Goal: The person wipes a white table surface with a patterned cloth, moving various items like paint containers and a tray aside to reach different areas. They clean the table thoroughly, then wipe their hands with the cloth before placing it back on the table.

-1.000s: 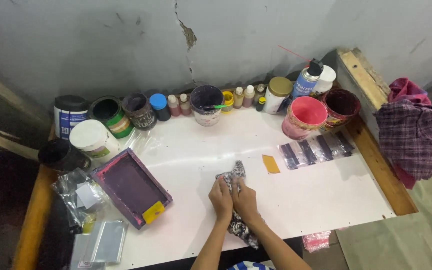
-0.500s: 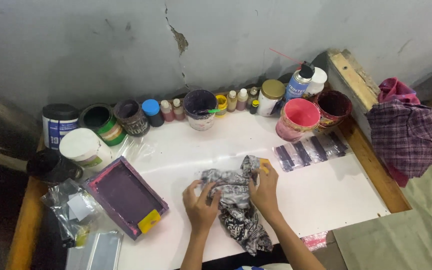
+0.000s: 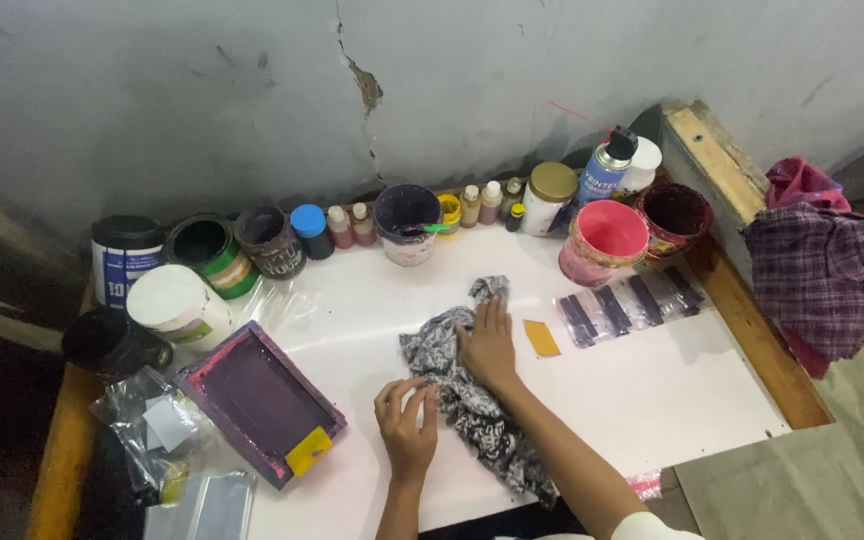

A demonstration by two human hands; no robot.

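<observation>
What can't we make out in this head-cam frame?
- Table under the cloth: hidden by the cloth and right hand.
- Cloth's lower end and both forearms: cut by the bottom edge.
- Left hand fingertips: on or off the cloth, unclear.
- Small bottles at the wall: contents too small.
- Purple tub: inside in shadow.

White table point(image 3: 652, 400) bears patterned cloth point(image 3: 472, 400), purple frame point(image 3: 257, 400).

Dim, soft overhead light, faint shadows, slight blur
</observation>
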